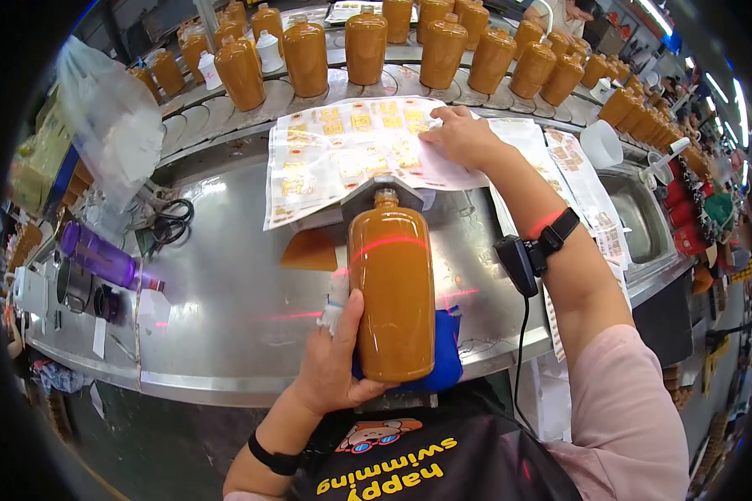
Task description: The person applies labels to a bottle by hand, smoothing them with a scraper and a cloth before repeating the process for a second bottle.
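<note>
My left hand [330,363] is wrapped round the lower left side of a glossy brown bottle [393,292]. White tape covers one of its fingers. The bottle's neck points away from me, against a dark angled rest [359,200], and a blue cloth [449,346] shows beneath its base. Farther off, my right hand [464,138] has its thumb and fingers bent at the right edge of a white decal sheet [342,159] printed with gold and red marks. The fingers appear closed on that edge. A black device with a cable is strapped to the right wrist.
Beyond the metal table [234,275], brown bottles [305,58] stand along a curved conveyor [209,117]. On the left are scissors [172,224], a purple bottle [100,255] and a hanging plastic bag [113,117]. A sink [639,213] and white cup [600,144] are right. Another person [560,17] sits behind.
</note>
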Demonstrator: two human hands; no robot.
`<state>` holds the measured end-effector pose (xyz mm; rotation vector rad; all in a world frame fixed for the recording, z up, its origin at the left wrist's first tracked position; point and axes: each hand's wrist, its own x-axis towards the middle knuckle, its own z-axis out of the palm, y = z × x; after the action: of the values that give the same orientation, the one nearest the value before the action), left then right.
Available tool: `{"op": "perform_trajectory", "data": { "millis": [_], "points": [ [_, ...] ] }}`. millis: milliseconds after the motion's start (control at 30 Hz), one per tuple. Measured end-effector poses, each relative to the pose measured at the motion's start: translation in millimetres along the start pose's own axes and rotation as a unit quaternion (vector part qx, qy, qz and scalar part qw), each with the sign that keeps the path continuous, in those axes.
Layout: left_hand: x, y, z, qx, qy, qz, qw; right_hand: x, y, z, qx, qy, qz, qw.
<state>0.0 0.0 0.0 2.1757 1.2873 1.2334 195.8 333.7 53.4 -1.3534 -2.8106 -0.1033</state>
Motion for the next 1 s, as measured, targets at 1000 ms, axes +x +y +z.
{"op": "perform_trajectory", "data": {
  "millis": [1000],
  "points": [
    [11.2,2.6,12.9,-0.107,0.017,-0.025,0.994,-76.6,219.4,56.3,0.109,0.079,0.254,0.958]
  ]
}}
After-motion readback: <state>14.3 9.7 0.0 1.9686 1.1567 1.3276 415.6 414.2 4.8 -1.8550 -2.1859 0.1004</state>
